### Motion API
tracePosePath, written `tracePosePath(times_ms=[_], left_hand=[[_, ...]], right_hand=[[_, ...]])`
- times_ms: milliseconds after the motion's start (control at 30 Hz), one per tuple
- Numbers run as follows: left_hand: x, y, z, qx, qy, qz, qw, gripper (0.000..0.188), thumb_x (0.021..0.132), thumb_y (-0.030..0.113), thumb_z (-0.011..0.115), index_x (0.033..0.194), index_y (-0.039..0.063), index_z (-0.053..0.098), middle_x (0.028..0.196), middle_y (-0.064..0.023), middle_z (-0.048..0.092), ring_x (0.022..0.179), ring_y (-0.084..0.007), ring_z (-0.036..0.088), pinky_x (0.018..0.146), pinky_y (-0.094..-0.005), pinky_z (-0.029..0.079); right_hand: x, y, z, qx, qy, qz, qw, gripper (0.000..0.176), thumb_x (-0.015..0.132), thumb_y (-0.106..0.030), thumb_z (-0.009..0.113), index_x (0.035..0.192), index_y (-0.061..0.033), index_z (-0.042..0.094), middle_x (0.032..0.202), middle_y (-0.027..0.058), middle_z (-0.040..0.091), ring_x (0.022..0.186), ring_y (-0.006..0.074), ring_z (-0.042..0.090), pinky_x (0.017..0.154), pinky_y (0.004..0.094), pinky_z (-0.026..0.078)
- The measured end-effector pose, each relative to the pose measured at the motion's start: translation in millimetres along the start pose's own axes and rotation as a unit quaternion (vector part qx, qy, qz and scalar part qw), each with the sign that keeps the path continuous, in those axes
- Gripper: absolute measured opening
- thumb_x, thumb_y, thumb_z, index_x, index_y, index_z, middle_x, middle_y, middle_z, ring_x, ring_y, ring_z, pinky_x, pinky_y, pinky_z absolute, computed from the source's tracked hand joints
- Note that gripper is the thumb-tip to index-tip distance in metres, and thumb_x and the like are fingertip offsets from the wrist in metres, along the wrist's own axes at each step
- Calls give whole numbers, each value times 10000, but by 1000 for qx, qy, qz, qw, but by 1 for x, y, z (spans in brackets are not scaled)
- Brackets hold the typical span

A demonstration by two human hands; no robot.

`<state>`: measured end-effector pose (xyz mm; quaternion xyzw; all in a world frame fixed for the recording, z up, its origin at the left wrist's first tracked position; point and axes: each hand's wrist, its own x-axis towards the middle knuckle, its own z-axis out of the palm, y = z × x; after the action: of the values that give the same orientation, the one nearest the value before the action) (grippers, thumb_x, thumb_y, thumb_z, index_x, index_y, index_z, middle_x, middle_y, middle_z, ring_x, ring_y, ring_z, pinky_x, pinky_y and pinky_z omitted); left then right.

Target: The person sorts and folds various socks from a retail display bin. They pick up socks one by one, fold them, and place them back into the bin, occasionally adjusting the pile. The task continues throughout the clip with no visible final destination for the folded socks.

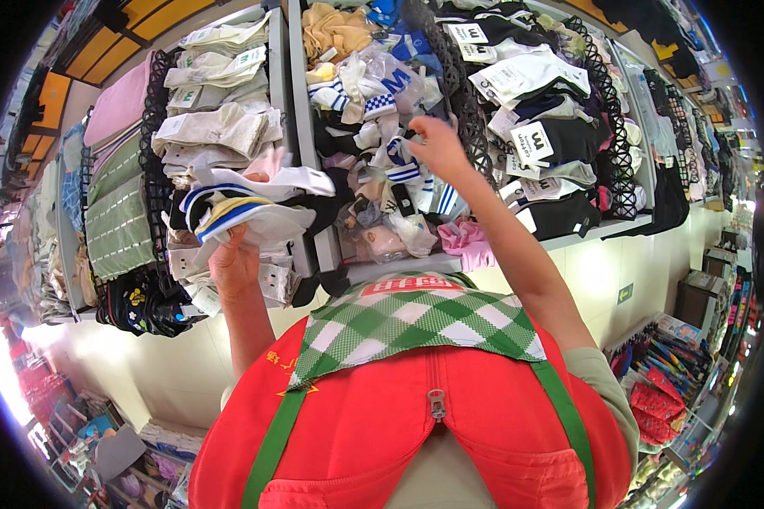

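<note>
A bundle of white socks with blue and yellow stripes is gripped in my left hand, over the left part of the display. My right hand is raised above the middle bin, its fingers bent and apart, with nothing seen in them. Below it lie white socks with blue stripes in a loose heap. A sock with a blue checked cuff and a clear plastic bag lie just beyond. Part of my left hand is hidden behind the bundle.
Stacked beige socks lie left, and black and white socks with paper labels lie right. Black plastic lattice dividers separate the rows. Folded green towels stand far left. A grey bin edge runs nearest my body, beside a pink cloth item.
</note>
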<state>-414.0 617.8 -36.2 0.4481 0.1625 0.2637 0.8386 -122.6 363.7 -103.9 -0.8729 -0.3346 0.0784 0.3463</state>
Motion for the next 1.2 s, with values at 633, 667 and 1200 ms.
tracePosePath(times_ms=[633,667,1200], left_hand=[[-8,-18,43,-25,45,-77,996,414,850,129,755,1226,42,604,1135,-47,654,1056,-177,611,977,-354,468],[-7,-19,47,-28,41,-78,996,415,851,131,753,1227,41,602,1137,-48,653,1055,-176,611,976,-355,468],[-9,-20,38,-21,56,-69,996,330,874,146,732,1169,52,618,1068,-35,654,1000,-167,616,942,-328,472]], right_hand=[[3,-14,45,-107,77,-53,990,631,757,-290,790,1259,-29,510,1185,202,564,1140,394,500,982,455,415],[0,-20,54,-131,46,-59,989,683,748,-294,798,1294,-33,482,1212,191,546,1140,393,498,964,454,425],[1,-6,-50,614,-49,132,777,325,878,-73,650,1182,34,611,1103,144,686,971,218,676,904,329,522]])
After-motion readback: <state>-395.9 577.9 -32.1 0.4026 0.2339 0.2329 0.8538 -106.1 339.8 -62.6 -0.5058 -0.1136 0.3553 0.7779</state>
